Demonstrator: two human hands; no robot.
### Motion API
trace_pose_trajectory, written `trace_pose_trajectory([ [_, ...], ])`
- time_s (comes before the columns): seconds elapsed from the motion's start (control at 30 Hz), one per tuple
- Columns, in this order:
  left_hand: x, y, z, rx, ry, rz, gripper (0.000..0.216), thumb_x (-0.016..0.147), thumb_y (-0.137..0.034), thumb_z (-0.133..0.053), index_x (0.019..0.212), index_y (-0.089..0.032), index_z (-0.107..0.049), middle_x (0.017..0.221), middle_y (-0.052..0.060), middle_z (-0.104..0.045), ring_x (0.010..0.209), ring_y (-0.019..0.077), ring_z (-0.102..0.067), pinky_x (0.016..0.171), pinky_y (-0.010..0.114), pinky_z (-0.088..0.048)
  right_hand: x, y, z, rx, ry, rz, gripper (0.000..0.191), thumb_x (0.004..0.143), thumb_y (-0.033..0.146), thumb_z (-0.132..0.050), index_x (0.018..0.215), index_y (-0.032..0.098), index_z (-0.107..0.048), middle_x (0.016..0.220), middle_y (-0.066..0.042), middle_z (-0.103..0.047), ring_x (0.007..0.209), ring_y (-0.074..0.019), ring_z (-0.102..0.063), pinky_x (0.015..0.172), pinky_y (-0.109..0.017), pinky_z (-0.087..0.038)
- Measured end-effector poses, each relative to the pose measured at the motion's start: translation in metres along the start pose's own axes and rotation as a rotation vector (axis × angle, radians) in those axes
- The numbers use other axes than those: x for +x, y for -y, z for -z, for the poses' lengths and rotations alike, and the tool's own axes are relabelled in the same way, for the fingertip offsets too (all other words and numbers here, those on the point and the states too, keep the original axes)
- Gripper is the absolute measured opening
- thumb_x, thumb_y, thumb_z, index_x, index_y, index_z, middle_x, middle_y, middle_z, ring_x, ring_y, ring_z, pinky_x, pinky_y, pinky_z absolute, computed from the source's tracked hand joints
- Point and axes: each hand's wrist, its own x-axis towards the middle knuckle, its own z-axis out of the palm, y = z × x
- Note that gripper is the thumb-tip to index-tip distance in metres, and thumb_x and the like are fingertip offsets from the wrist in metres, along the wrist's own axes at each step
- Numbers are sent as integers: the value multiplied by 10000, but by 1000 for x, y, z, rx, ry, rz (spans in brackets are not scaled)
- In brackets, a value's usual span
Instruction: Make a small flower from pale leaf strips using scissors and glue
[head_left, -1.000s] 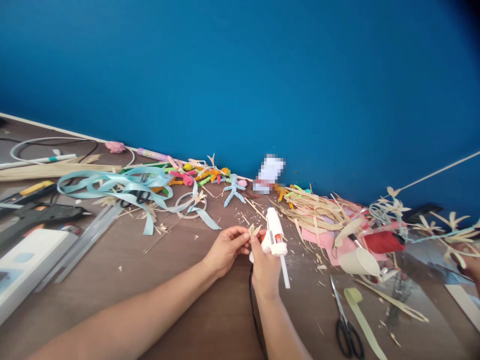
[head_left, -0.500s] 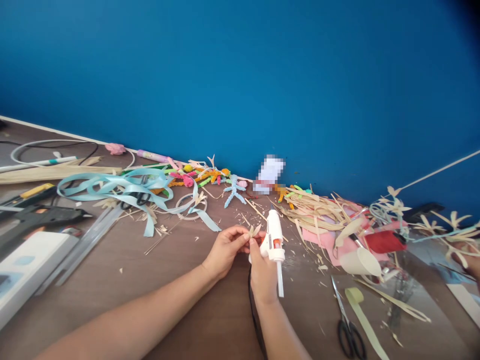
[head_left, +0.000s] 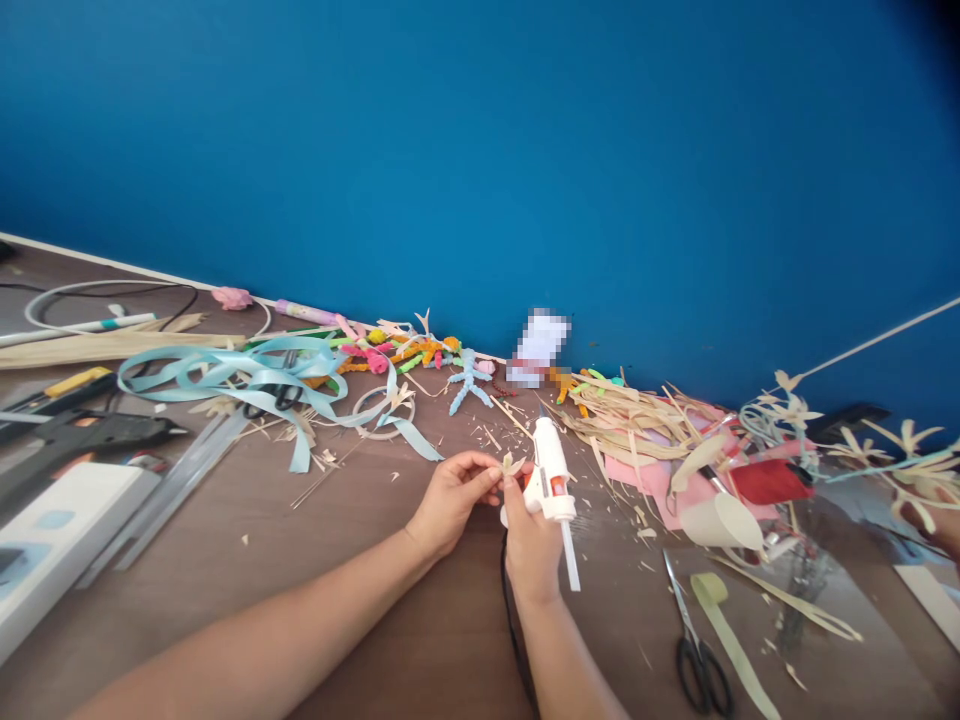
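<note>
One pale flower (head_left: 511, 466), already opened out, is held above the table (head_left: 337, 545) between both hands: the left hand (head_left: 452, 500) pinches it by the fingertips, while the right hand (head_left: 534, 550) grips the glue gun (head_left: 550, 460) and has its thumb against the flower as well. Similar flowers (head_left: 908, 441) at the far right already sit along a blue stem (head_left: 847, 476), whereas this one looks shaped but unattached; strips (head_left: 630, 412) lie heaped near the wall (head_left: 480, 180), and whether any glue has been applied, I cannot tell.
</note>
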Motion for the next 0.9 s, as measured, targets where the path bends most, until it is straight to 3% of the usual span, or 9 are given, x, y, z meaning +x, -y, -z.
trace_pose_trajectory([
  [0.17,0,0,0,-1,24,35,215,630,-262,-681,782,-120,-628,666,25,-615,540,83,-522,536,206,-450,-2,2,0,8,6,8,331,659,371,-577,890,134,-599,874,-76,-654,801,-194,-594,705,-277,-458],
  [0.5,1,0,3,66,40,-84,140,654,-256,-657,703,-125,-643,844,39,-556,611,82,-511,522,191,-450,-1,-3,-1,36,64,70,280,689,353,-538,871,145,-591,842,-68,-654,746,-184,-604,664,-278,-471],
  [0.77,0,-5,3,108,35,-79,151,654,-275,-654,698,-132,-641,913,54,-567,650,99,-525,506,185,-441,-5,9,1,34,70,125,235,698,324,-519,842,157,-602,825,-64,-658,754,-194,-602,674,-287,-462],
  [0.9,1,-5,3,43,30,5,174,646,-294,-663,696,-131,-624,740,33,-597,600,91,-517,492,178,-415,-5,10,1,11,74,142,216,711,319,-496,837,170,-587,799,-47,-652,729,-182,-601,668,-283,-461],
])
